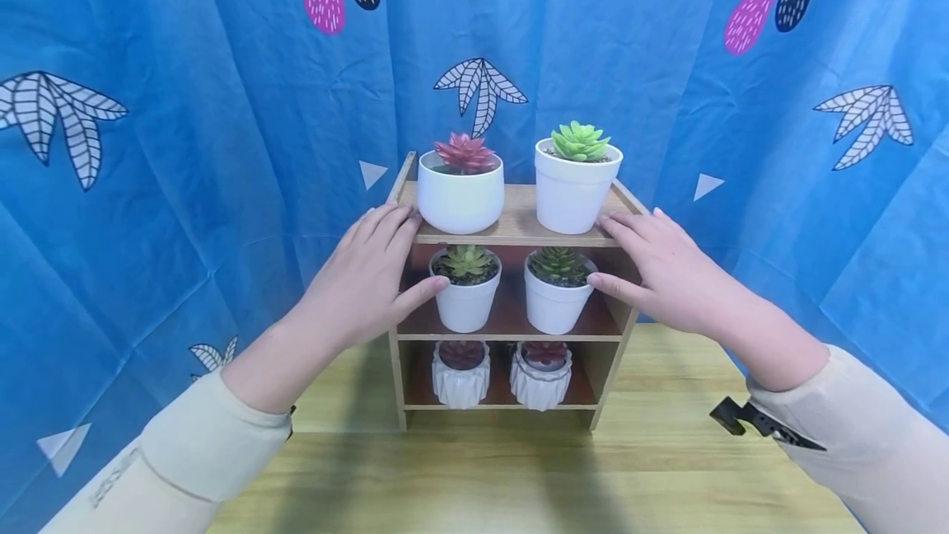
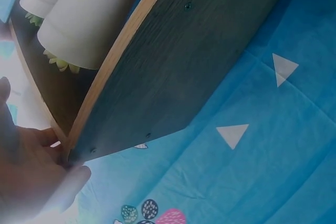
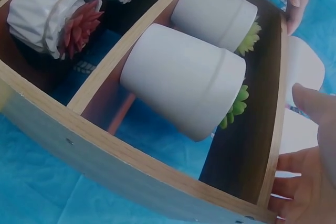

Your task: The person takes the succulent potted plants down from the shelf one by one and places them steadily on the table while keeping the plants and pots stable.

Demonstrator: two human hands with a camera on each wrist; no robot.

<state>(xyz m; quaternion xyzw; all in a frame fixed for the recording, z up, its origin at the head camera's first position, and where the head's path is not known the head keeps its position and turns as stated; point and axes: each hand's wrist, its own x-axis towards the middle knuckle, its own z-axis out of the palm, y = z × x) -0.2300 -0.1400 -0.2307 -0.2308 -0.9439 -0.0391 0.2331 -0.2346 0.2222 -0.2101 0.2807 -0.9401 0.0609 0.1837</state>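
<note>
A small wooden shelf (image 1: 511, 337) stands upright on the table. My left hand (image 1: 368, 274) rests at its upper left corner, with the thumb apart in front of the middle level; in the left wrist view the left fingers (image 2: 44, 182) touch that corner. Opposite, my right hand (image 1: 663, 270) lies on the upper right corner with its thumb near a middle pot. On the top board are a white pot with a red succulent (image 1: 461, 196) and a white pot with a light green succulent (image 1: 577, 188). Neither hand holds a pot.
Two white pots with green succulents, left (image 1: 467, 303) and right (image 1: 556, 303), fill the middle level. Below sit two ridged white pots with dark red succulents, left (image 1: 461, 381) and right (image 1: 541, 386). A blue patterned curtain (image 1: 245, 105) surrounds the wooden table (image 1: 460, 476).
</note>
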